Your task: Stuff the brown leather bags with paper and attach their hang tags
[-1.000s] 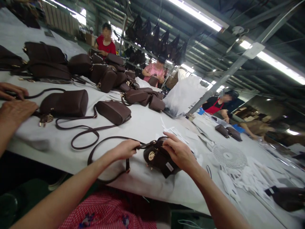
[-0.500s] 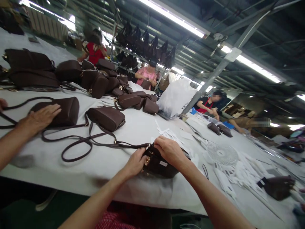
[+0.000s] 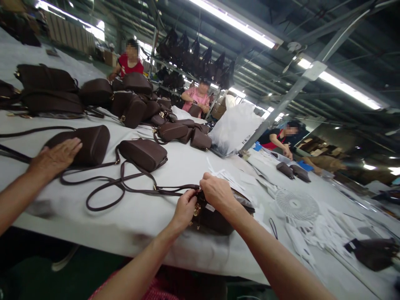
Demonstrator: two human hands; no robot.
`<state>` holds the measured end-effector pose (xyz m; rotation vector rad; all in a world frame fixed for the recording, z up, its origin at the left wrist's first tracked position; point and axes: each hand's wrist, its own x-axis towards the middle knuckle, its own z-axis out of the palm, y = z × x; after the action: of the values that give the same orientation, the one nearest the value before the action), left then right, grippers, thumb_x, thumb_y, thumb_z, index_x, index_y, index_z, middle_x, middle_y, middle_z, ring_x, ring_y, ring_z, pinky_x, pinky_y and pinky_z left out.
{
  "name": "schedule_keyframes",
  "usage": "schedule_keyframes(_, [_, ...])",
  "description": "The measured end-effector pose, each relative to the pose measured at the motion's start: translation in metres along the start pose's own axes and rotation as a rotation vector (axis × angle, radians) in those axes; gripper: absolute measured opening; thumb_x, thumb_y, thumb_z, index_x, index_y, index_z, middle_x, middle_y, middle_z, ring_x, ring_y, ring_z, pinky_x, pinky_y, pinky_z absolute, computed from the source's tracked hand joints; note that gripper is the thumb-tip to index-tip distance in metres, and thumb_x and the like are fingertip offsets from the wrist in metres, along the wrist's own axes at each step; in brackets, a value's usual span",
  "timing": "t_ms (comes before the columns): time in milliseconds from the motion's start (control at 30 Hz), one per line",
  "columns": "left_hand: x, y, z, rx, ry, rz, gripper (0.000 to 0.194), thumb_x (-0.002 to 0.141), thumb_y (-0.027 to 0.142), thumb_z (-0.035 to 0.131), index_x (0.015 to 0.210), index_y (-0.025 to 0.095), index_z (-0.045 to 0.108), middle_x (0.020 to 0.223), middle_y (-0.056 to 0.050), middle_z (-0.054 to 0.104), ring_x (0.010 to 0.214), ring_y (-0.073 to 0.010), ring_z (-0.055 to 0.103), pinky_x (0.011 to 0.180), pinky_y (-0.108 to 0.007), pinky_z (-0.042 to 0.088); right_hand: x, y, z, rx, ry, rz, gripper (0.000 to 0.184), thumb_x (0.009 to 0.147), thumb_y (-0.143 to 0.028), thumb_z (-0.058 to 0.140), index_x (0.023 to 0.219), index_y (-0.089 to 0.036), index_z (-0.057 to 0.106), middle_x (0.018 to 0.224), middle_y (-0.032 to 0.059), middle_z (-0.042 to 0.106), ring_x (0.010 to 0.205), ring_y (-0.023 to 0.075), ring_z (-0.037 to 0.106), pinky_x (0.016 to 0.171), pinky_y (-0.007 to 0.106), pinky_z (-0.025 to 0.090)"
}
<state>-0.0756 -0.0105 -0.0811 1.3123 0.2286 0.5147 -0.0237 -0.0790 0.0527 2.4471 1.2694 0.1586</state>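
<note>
In front of me at the table edge lies a small dark brown handbag (image 3: 215, 221) with a gold ornament and a white label. Its top is partly unzipped at the right, where grey lining shows. My left hand (image 3: 184, 209) grips the bag's left end, fingers closed beside the ornament and strap end. Closed fingertips of my right hand (image 3: 218, 192) pinch the upper edge at the same end; what exactly they pinch is hidden. From there the brown strap (image 3: 170, 190) runs left across the table.
At left, a co-worker's hand (image 3: 56, 158) lies flat on another brown bag (image 3: 93, 146). A further bag (image 3: 143, 154) sits between us. Behind are piled bags (image 3: 134, 108) and a white plastic bag (image 3: 236, 127). To the right are a white fan (image 3: 295, 205) and paper strips.
My left hand has moved from the strap to the bag's left end, and the strap now stretches leftward. The bag's top shows open lining. The co-worker's hand has come onto the neighbouring bag.
</note>
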Motion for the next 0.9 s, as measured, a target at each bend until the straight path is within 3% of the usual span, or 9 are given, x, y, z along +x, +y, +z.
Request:
schedule_keyframes(300, [0.010,-0.006,0.016,-0.179,0.154,-0.078,0.014,0.074,0.026,0.058,0.079,0.016,0.067,0.079,-0.003,0.068,0.077,-0.0177,0.062,0.072,-0.028,0.049,0.007,-0.002,0.003,0.046,-0.031,0.025,0.015,0.090,-0.018,0.052,0.100,-0.018,0.063,0.094,0.0106,0.069,0.087,0.0251,0.066,0.062,0.028,0.041])
schedule_keyframes(400, [0.014,-0.006,0.014,-0.144,0.177,-0.064,0.013,0.072,0.029,0.062,0.073,0.016,0.064,0.070,-0.001,0.065,0.068,-0.0156,0.059,0.065,-0.026,0.047,0.009,0.000,0.004,0.122,-0.031,0.033,0.021,0.086,-0.016,0.056,0.107,-0.018,0.059,0.093,0.0099,0.071,0.087,0.0244,0.066,0.065,0.028,0.042])
schedule_keyframes(533, [0.014,0.013,-0.015,0.122,-0.026,-0.034,0.009,0.069,0.024,0.060,0.066,0.016,0.062,0.065,-0.001,0.064,0.065,-0.0148,0.058,0.062,-0.025,0.046,0.005,0.014,-0.001,0.484,-0.004,-0.009,0.023,0.081,-0.014,0.061,0.103,-0.018,0.060,0.090,0.0049,0.071,0.081,0.0172,0.065,0.069,0.025,0.044])
schedule_keyframes(600, [0.011,0.029,-0.034,0.204,-0.147,-0.056,0.009,0.069,0.021,0.057,0.063,0.016,0.060,0.063,-0.001,0.064,0.065,-0.0151,0.059,0.060,-0.025,0.046,0.003,0.020,-0.004,0.682,-0.075,0.000,0.019,0.081,-0.013,0.060,0.099,-0.017,0.062,0.084,0.0021,0.070,0.069,0.0134,0.063,0.062,0.022,0.045])
schedule_keyframes(667, [0.008,0.043,-0.047,0.268,-0.194,-0.021,0.010,0.070,0.019,0.054,0.062,0.016,0.060,0.063,0.000,0.063,0.064,-0.0147,0.059,0.060,-0.024,0.046,0.003,0.022,-0.004,0.759,-0.126,-0.021,0.017,0.081,-0.012,0.057,0.096,-0.017,0.064,0.077,0.0003,0.068,0.062,0.0118,0.061,0.057,0.021,0.044])
schedule_keyframes(800, [0.008,0.057,-0.048,0.320,-0.157,0.134,0.012,0.074,0.019,0.052,0.065,0.017,0.059,0.065,0.001,0.058,0.066,-0.0131,0.060,0.062,-0.023,0.048,0.007,0.015,0.001,0.539,0.013,-0.169,0.020,0.080,-0.007,0.057,0.091,-0.018,0.070,0.086,0.0036,0.068,0.078,0.0142,0.063,0.071,0.023,0.044])
schedule_keyframes(900, [0.010,0.055,-0.038,0.204,-0.124,0.142,0.010,0.075,0.022,0.053,0.068,0.017,0.056,0.073,0.000,0.057,0.070,-0.0138,0.064,0.062,-0.023,0.051,0.009,0.011,0.004,0.400,0.054,-0.201,0.023,0.084,-0.008,0.053,0.091,-0.018,0.072,0.089,0.0061,0.067,0.085,0.0157,0.062,0.074,0.023,0.042])
